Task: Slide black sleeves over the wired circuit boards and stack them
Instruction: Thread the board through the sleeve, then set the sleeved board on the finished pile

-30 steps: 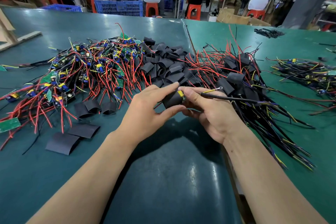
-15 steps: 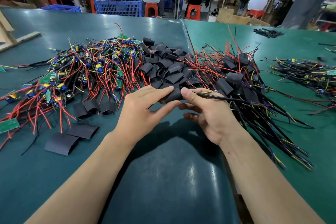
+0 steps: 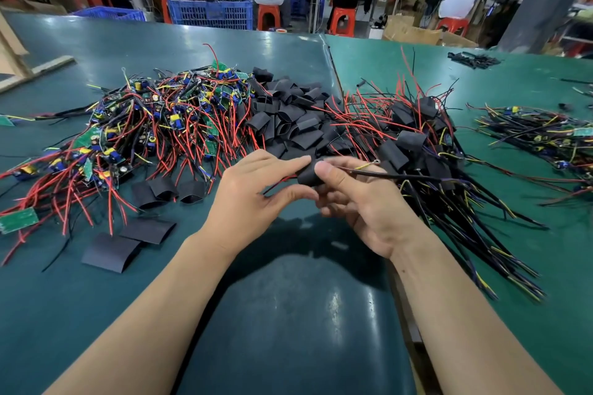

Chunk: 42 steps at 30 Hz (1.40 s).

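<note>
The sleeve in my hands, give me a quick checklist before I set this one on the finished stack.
1. Sleeve held: ok, the left hand and right hand pinch it from both sides above the table.
2. Board fully covered: cannot tell, no board shows at the sleeve, but fingers hide its ends.
3. Wires out both ends: ok, a red wire leaves on the left and a black lead on the right.
4. Lead free of the stack: cannot tell, it runs into the finished stack on the right.
5. Spare sleeves at hand: ok, a sleeve pile lies just beyond the hands.
</note>
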{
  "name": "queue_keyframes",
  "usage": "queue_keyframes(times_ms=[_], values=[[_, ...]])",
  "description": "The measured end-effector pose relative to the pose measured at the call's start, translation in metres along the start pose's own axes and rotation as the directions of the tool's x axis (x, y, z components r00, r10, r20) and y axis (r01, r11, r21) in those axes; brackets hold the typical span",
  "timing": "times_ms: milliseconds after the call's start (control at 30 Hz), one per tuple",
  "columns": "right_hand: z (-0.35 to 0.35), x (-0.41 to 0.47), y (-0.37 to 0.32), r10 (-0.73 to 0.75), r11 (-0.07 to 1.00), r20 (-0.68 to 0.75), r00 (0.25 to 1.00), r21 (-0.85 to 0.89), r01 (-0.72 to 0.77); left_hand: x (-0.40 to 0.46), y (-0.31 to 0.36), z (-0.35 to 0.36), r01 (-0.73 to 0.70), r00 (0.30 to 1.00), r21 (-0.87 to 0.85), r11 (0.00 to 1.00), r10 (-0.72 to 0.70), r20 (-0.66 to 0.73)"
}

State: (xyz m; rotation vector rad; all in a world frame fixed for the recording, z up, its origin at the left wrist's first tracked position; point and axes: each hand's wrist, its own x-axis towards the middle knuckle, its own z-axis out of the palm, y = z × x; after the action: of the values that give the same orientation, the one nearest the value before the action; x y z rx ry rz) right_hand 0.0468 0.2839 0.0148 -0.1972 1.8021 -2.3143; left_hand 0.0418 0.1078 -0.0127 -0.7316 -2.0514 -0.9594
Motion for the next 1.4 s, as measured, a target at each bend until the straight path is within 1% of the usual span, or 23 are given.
queue_keyframes(times_ms=[67, 100, 133, 167, 233, 267, 333, 400, 467, 533, 600, 667, 767, 833, 900, 967, 1000, 1067, 1133, 1167, 1300, 1333, 1400], values=[[0.0, -0.001, 0.0, 0.017, 0.996, -0.019, 1.0, -0.086, -0.019, 0.0, -0.002, 0.0, -0.017, 0.999, 0.032, 0.999, 0.016, 0.028], [0.001, -0.001, -0.001, 0.0, 0.996, -0.063, 0.998, -0.088, -0.006, 0.0, -0.003, 0.0, -0.005, 1.0, 0.07, 0.998, 0.004, 0.02], [0.002, 0.0, -0.003, -0.039, 0.998, -0.123, 0.992, -0.056, 0.032, 0.0, -0.005, -0.001, 0.02, 1.0, 0.103, 0.994, -0.019, -0.007], [0.001, 0.002, -0.005, -0.085, 0.996, -0.197, 0.977, 0.003, 0.088, -0.001, -0.007, -0.002, 0.05, 0.998, 0.121, 0.991, -0.045, -0.045], [-0.004, 0.006, -0.013, -0.164, 0.96, -0.362, 0.918, 0.155, 0.233, -0.003, -0.009, -0.003, 0.106, 0.989, 0.124, 0.987, -0.091, -0.121], [-0.01, 0.008, -0.017, -0.179, 0.922, -0.444, 0.878, 0.235, 0.308, -0.004, -0.01, -0.004, 0.128, 0.983, 0.119, 0.985, -0.111, -0.143], [-0.023, 0.011, -0.024, -0.141, 0.83, -0.56, 0.816, 0.383, 0.406, -0.005, -0.01, -0.003, 0.17, 0.975, 0.102, 0.98, -0.152, -0.16], [-0.034, 0.011, -0.027, -0.051, 0.77, -0.586, 0.809, 0.492, 0.405, -0.006, -0.01, -0.002, 0.199, 0.971, 0.093, 0.976, -0.184, -0.154], [-0.04, 0.01, -0.027, 0.008, 0.749, -0.554, 0.832, 0.555, 0.362, -0.007, -0.012, -0.002, 0.223, 0.967, 0.094, 0.97, -0.208, -0.148], [-0.042, 0.011, -0.023, 0.029, 0.753, -0.533, 0.845, 0.568, 0.332, -0.006, -0.016, -0.002, 0.243, 0.962, 0.086, 0.966, -0.229, -0.149], [-0.041, 0.012, -0.021, 0.038, 0.788, -0.522, 0.852, 0.54, 0.295, -0.007, -0.017, -0.001, 0.25, 0.96, 0.079, 0.965, -0.236, -0.151], [-0.036, 0.012, -0.019, 0.032, 0.846, -0.508, 0.861, 0.472, 0.247, -0.007, -0.017, 0.0, 0.257, 0.959, 0.085, 0.963, -0.243, -0.142], [-0.028, 0.012, -0.015, -0.034, 0.948, -0.497, 0.867, 0.257, 0.185, -0.006, -0.016, 0.001, 0.279, 0.955, 0.104, 0.955, -0.265, -0.13], [-0.02, 0.013, -0.008, -0.137, 0.976, -0.484, 0.864, 0.081, 0.2, -0.006, -0.016, 0.001, 0.291, 0.954, 0.12, 0.949, -0.277, -0.116], [-0.012, 0.012, 0.002, -0.25, 0.968, -0.433, 0.866, -0.099, 0.23, -0.006, -0.016, 0.001, 0.297, 0.953, 0.136, 0.945, -0.284, -0.108], [-0.007, 0.011, 0.015, -0.322, 0.929, -0.335, 0.885, -0.292, 0.227, -0.005, -0.015, 0.001, 0.31, 0.95, 0.149, 0.939, -0.299, -0.095], [-0.006, 0.011, 0.022, -0.349, 0.884, -0.275, 0.896, -0.415, 0.217, -0.004, -0.015, 0.001, 0.319, 0.947, 0.157, 0.935, -0.309, -0.088], [-0.008, 0.012, 0.035, -0.365, 0.722, -0.148, 0.919, -0.668, 0.18, -0.005, -0.016, 0.0, 0.339, 0.941, 0.187, 0.922, -0.329, -0.083], [-0.007, 0.013, 0.043, -0.339, 0.569, -0.095, 0.936, -0.813, 0.124, -0.005, -0.019, 0.001, 0.371, 0.929, 0.249, 0.895, -0.36, -0.09], [-0.007, 0.014, 0.045, -0.351, 0.531, -0.098, 0.931, -0.84, 0.112, -0.005, -0.021, 0.002, 0.389, 0.921, 0.284, 0.876, -0.377, -0.099], [-0.006, 0.013, 0.047, -0.407, 0.463, -0.105, 0.907, -0.88, 0.106, -0.006, -0.024, 0.006, 0.489, 0.871, 0.385, 0.782, -0.462, -0.168], [-0.005, 0.013, 0.047, -0.41, 0.456, -0.103, 0.906, -0.884, 0.106, -0.006, -0.023, 0.007, 0.514, 0.857, 0.373, 0.773, -0.481, -0.184], [-0.003, 0.013, 0.045, -0.413, 0.463, -0.109, 0.904, -0.88, 0.105, -0.004, -0.022, 0.004, 0.566, 0.824, 0.295, 0.77, -0.522, -0.22]])
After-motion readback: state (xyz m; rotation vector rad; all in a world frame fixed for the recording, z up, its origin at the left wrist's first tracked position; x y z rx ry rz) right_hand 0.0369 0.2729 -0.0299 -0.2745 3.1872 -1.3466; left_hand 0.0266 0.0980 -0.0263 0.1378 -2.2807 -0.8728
